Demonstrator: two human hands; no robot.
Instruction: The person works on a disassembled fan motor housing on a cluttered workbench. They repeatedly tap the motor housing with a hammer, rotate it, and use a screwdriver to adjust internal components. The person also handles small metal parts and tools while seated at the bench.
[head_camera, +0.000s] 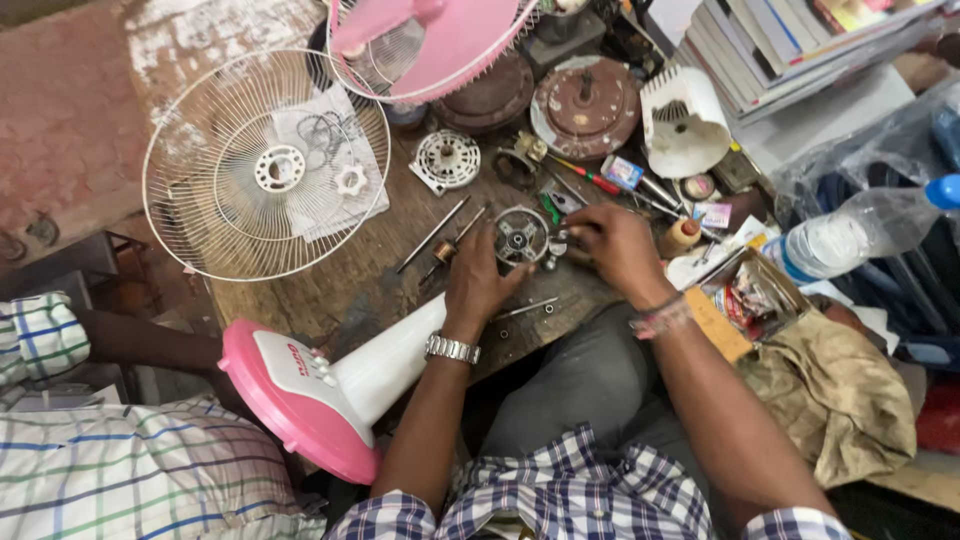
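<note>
My left hand (478, 282), with a metal watch on its wrist, rests on the wooden workbench (350, 280) and touches the lower left of a round metal fan motor part (521, 236). On the motor part's right side, my right hand (612, 248) has its fingers curled on a small piece; what they pinch is too small to tell. A rotor shaft with copper winding (447, 250) lies just left of the motor part. Loose screws (548, 309) and a thin rod (525, 308) lie in front of my hands.
A white wire fan guard (265, 165) lies at the left, a pink fan head (430, 40) at the back. The pink and white fan base (330, 385) leans at the bench front. Another person in a checked shirt (120, 470) sits left. A water bottle (860, 232), books and tools crowd the right.
</note>
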